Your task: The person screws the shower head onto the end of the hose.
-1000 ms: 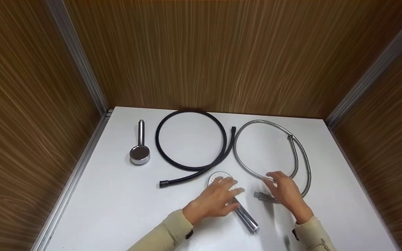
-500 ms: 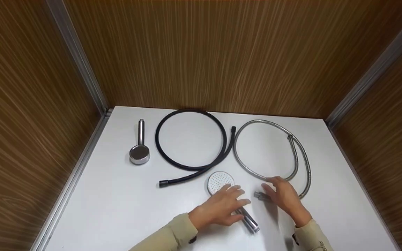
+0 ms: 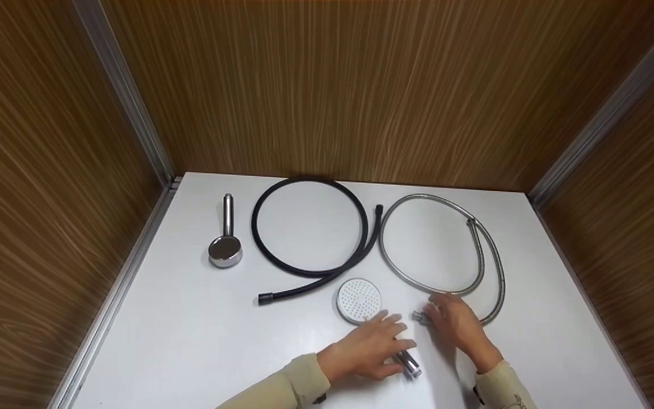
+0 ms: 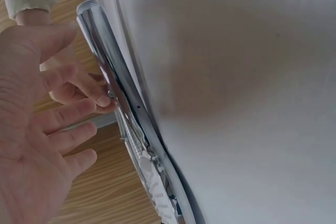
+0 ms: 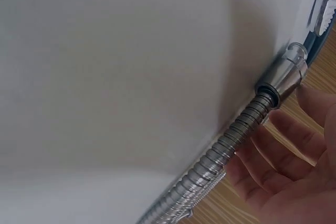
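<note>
A chrome hand shower with a white dotted face (image 3: 359,298) lies face up at the front middle of the table. My left hand (image 3: 368,347) hovers over its handle with the fingers spread; in the left wrist view, the chrome handle (image 4: 107,45) runs past the fingertips, apart from the palm. My right hand (image 3: 458,324) is at the end of a coiled metal shower hose (image 3: 418,196). In the right wrist view, thumb and loosely bent fingers (image 5: 283,156) stand beside the hose's tapered metal connector (image 5: 286,72) without closing round it.
A black shower hose (image 3: 310,179) lies coiled at the back middle of the white table (image 3: 151,318). Left of it lies another chrome hand shower (image 3: 225,250) with a dark face. Wood-grain panels (image 3: 327,91) enclose the back and both sides.
My left hand has slid right and toward me, from the shower's face to its handle, fingers still spread. My right hand has come down closer to the metal hose's connector.
</note>
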Demonstrator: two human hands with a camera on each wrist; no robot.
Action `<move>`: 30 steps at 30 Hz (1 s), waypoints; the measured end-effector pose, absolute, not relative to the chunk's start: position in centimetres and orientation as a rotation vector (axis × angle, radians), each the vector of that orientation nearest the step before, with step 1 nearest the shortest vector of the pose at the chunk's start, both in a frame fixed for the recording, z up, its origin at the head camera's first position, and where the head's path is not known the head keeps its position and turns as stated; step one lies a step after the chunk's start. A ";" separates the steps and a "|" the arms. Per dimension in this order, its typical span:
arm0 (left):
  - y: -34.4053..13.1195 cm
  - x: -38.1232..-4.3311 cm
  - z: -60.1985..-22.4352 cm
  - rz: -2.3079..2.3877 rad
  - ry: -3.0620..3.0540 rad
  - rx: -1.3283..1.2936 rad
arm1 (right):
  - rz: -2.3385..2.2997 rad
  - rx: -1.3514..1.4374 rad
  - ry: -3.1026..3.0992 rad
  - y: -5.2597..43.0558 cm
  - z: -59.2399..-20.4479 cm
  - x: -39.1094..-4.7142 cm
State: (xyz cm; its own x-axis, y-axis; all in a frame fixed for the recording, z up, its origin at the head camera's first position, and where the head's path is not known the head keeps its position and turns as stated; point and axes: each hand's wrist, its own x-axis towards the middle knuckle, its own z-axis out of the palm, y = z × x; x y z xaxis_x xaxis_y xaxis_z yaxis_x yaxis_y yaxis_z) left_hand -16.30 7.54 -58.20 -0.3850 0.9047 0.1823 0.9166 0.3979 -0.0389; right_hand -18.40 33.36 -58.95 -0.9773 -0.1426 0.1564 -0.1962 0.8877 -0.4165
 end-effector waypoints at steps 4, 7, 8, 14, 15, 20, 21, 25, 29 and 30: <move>7.8 -16.0 -58.8 -0.108 -2.428 -1.644 | 0.660 0.269 -2.919 33.2 -59.3 -18.2; 8.0 -15.8 -59.1 -0.118 -2.371 -1.650 | 0.666 0.273 -2.902 33.2 -59.4 -18.0; 8.0 -15.8 -59.2 -0.116 -2.352 -1.651 | 0.663 0.277 -2.897 33.2 -59.4 -18.0; 8.3 -15.7 -59.6 -0.078 -2.304 -1.670 | 0.666 0.273 -2.896 33.3 -59.5 -17.6; 8.3 -15.7 -59.6 -0.076 -2.306 -1.675 | 0.672 0.268 -2.897 33.3 -59.5 -17.6; 8.4 -15.4 -59.8 -0.071 -2.320 -1.704 | 0.678 0.266 -2.895 33.4 -59.5 -17.5; 8.4 -15.4 -59.8 -0.069 -2.323 -1.708 | 0.677 0.269 -2.895 33.4 -59.5 -17.5; 8.6 -15.4 -60.2 -0.062 -2.325 -1.712 | 0.669 0.284 -2.890 33.5 -59.6 -17.5; 8.8 -15.4 -60.3 -0.039 -2.331 -1.699 | 0.667 0.299 -2.875 33.5 -59.7 -17.5; 8.9 -15.4 -60.2 -0.036 -2.332 -1.696 | 0.665 0.302 -2.874 33.5 -59.7 -17.5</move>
State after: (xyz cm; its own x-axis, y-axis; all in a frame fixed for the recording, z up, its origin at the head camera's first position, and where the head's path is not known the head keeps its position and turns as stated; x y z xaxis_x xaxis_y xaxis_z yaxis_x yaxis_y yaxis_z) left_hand -15.45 8.88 -60.25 -0.2865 0.9322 0.2210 0.9387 0.3193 -0.1301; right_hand -17.49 33.47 -59.68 -0.9639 -0.1565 0.2155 -0.2352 0.8796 -0.4135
